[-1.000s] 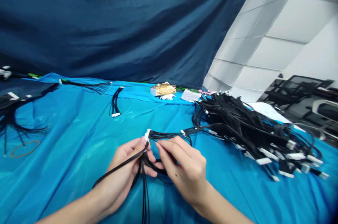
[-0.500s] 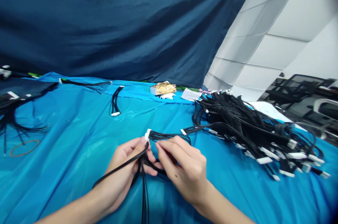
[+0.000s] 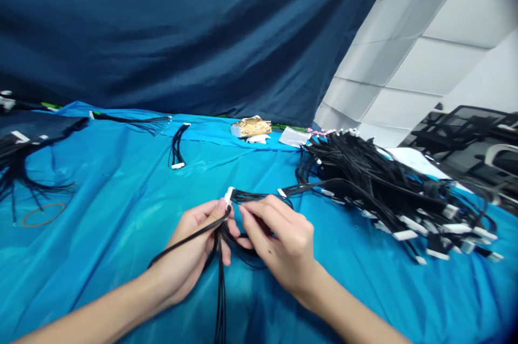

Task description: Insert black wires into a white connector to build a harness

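Observation:
My left hand [image 3: 198,247] pinches a white connector [image 3: 229,195] between thumb and fingers, and black wires [image 3: 220,290] hang down from it. More of these wires run back over my left wrist and off to the right. My right hand [image 3: 283,241] is beside the connector, thumb and forefinger pressed together at the wires just right of it. What exactly lies between those fingertips is too small to tell. Behind my right hand, a wire bundle stretches right from the connector.
A large heap of black cables with white connectors [image 3: 364,182] lies at the right. A short cable [image 3: 177,147], a gold packet [image 3: 253,127] and a white packet [image 3: 294,137] lie farther back. At the left are more cables [image 3: 16,163] and a brown ring [image 3: 43,215].
The whole view has shifted slightly, with the table items now higher in the picture. Both hands keep nearly the same hold; some of my left fingers have shifted a little below the connector.

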The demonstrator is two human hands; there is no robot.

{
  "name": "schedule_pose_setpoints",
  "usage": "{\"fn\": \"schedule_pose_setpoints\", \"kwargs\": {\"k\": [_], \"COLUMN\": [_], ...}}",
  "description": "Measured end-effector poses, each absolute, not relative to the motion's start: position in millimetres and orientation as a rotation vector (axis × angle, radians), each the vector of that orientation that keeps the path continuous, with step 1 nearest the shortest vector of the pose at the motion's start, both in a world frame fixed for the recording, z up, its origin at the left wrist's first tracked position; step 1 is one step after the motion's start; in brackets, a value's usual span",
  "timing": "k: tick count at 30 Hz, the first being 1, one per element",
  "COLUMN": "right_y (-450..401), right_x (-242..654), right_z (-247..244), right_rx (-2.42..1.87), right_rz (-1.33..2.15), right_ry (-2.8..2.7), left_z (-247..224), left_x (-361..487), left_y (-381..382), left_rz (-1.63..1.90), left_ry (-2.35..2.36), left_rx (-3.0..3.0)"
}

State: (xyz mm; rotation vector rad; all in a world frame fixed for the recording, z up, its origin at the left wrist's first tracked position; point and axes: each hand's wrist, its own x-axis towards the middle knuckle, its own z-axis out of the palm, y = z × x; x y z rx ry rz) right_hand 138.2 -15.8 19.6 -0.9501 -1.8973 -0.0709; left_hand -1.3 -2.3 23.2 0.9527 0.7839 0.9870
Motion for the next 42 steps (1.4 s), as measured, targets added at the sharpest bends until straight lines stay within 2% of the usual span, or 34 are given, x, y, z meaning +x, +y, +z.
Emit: {"fn": "schedule_pose_setpoints", "kwargs": {"k": [14,25,42], "right_y": [-2,-4,-8], "right_x": [135,131,136], "right_z": [17,11,11], "right_rx": [-1.155,-1.044,-0.932], "right_rz": [0.024,0.155,0.219], "right_ry": [-1.917,-1.799,-1.855], "left_z": [14,15,22], "left_x": [2,-4,-2], "left_y": [5,1,0], "left_rz": [0.929,0.989,0.942], "left_ry": [0.894,0.831,0.806], "left_rx": [0.607,0.893,0.983]}}
